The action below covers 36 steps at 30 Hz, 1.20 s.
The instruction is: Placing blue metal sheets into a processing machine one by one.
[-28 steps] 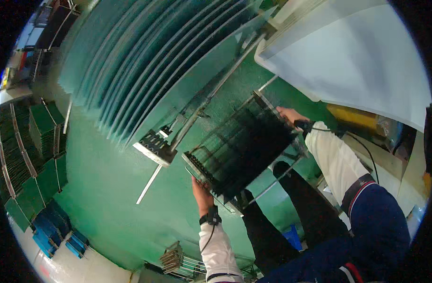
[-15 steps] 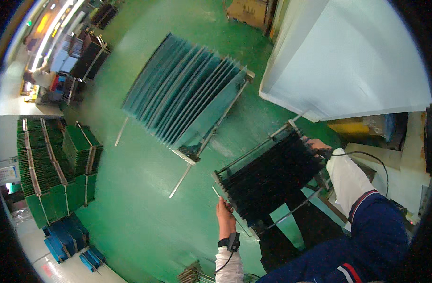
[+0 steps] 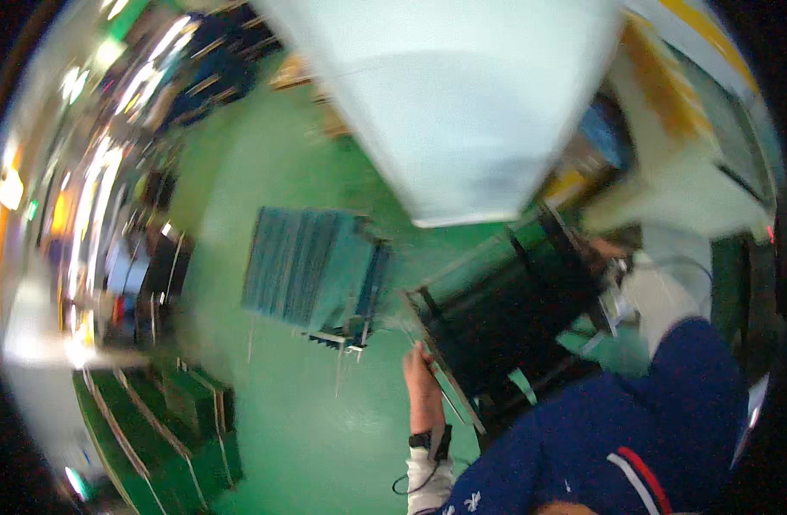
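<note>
A rack of dark, closely packed panels (image 3: 513,300) hangs tilted in front of my body, with metal bars at its ends. My left hand (image 3: 421,378) is closed around the bar at its left end. At the opposite end, my right hand (image 3: 606,251) grips the frame; its fingers are blurred and partly hidden. Dark straps wind around both wrists, and a cable runs from each.
A second rack, of upright teal panels (image 3: 303,262), stands on the green floor to the left. A big white panel (image 3: 462,112) juts out ahead. Green board stacks (image 3: 144,429) stand at the lower left, and a pale yellow-edged bench (image 3: 668,163) is at the right.
The view has swung right, so the white panel is now more central and the teal rack appears smaller and lower. Both hands still hold the dark rack, which has moved along with me.
</note>
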Motion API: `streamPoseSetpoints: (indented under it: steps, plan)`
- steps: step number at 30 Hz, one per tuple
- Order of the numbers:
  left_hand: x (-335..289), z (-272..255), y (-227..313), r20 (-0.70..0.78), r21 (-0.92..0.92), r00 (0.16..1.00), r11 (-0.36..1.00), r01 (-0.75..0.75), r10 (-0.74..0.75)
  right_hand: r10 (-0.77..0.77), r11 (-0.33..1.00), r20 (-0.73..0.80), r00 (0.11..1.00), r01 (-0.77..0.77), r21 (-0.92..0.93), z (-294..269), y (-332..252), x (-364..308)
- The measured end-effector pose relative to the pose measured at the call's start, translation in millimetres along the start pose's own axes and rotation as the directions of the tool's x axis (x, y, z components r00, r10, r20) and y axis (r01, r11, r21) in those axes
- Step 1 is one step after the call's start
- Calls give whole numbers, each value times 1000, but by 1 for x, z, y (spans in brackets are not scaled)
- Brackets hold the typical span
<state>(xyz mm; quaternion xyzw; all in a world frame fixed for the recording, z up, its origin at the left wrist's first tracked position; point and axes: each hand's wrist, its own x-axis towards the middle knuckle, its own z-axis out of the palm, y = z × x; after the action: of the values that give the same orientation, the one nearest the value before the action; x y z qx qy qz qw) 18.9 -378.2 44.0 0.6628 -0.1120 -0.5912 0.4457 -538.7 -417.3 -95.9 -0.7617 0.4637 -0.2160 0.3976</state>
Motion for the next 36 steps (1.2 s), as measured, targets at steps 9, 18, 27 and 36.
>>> streamPoseSetpoints:
  steps: [9, 18, 27, 36]
  plan:
    - [-59, 65, 47, 288, 316, 957, 947, -48, -47, 553, 829, -484, 678, -390, 401, 84, -62, -163]
    - [-54, 179, 4, 613, 459, 768, 875, -155, -186, 833, 470, -551, 53, -592, 654, 112, -135, -292]
    - [-70, 360, -65, 758, 573, 527, 779, -257, -384, 916, 244, -246, -318, -45, 969, 71, -171, -360]
    - [-146, 503, -141, 819, 571, 313, 735, -367, -480, 838, 490, -433, -331, 109, 865, 140, -103, -480]
